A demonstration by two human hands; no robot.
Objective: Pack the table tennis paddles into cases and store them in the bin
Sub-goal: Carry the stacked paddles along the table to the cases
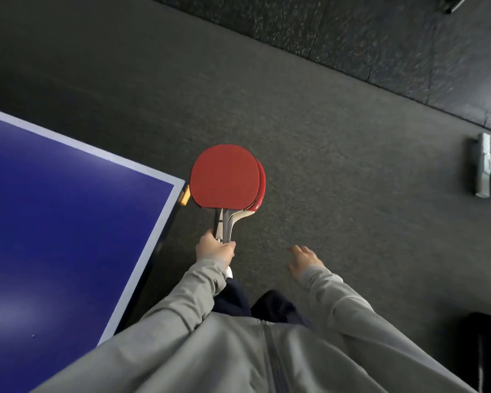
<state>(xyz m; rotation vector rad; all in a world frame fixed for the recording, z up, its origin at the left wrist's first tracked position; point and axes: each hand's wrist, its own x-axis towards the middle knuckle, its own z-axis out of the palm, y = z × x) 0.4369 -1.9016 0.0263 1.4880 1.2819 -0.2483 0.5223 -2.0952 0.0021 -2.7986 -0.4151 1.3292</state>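
- My left hand point(214, 249) held two table tennis paddles point(226, 177) stacked together by their handles point(224, 225), out over the floor point(338, 165) just past the blue worktop point(54, 208) corner.
- My right hand point(305, 260) was loose and held nothing.
- The paddles looked light and stiff, I think.
- The two flat faces could slide apart, so squeezing both handles seemed best.
- No case or bin showed.

Paddles point(224, 177) just right of table point(68, 194) corner.

Two red-faced paddles point(226, 177) stacked slightly offset, handles gripped in my left hand point(214, 249), blades up just beside the blue table point(68, 208) corner.
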